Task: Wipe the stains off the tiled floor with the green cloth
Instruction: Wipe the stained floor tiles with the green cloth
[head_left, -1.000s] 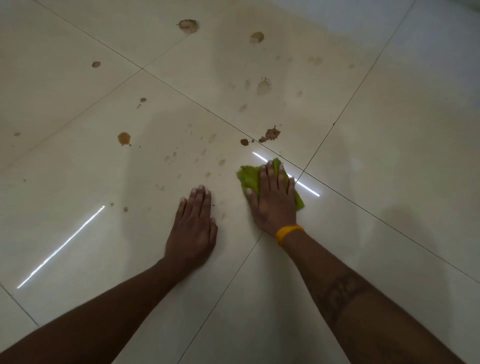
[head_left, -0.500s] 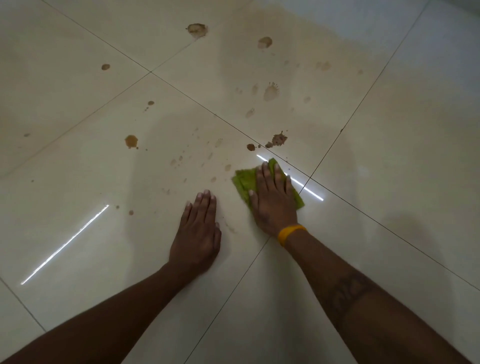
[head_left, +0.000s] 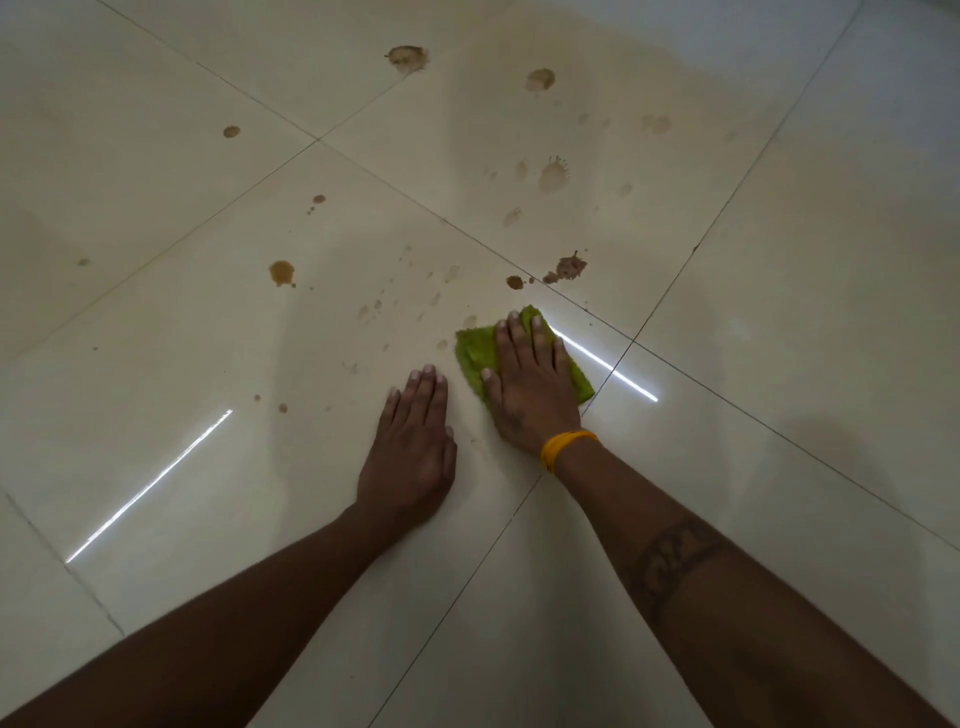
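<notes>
Glossy tiled floor (head_left: 779, 312), brown stains (head_left: 566, 267), right hand (head_left: 530, 395) flat on crumpled green cloth (head_left: 475, 353), left hand (head_left: 413, 452) flat, empty.

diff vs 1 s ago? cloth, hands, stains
The right hand slid the green cloth slightly forward and left, nearer the small spots; part of the shift may be camera motion. The left hand stays flat on the floor. The brown stains beyond are unchanged.

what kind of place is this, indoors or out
Most likely an indoor room, though which room can't be told: a glossy cream tiled floor with dark grout lines, reflecting strip lights. Brown stains dot it; the right hand presses a green cloth flat.
</notes>
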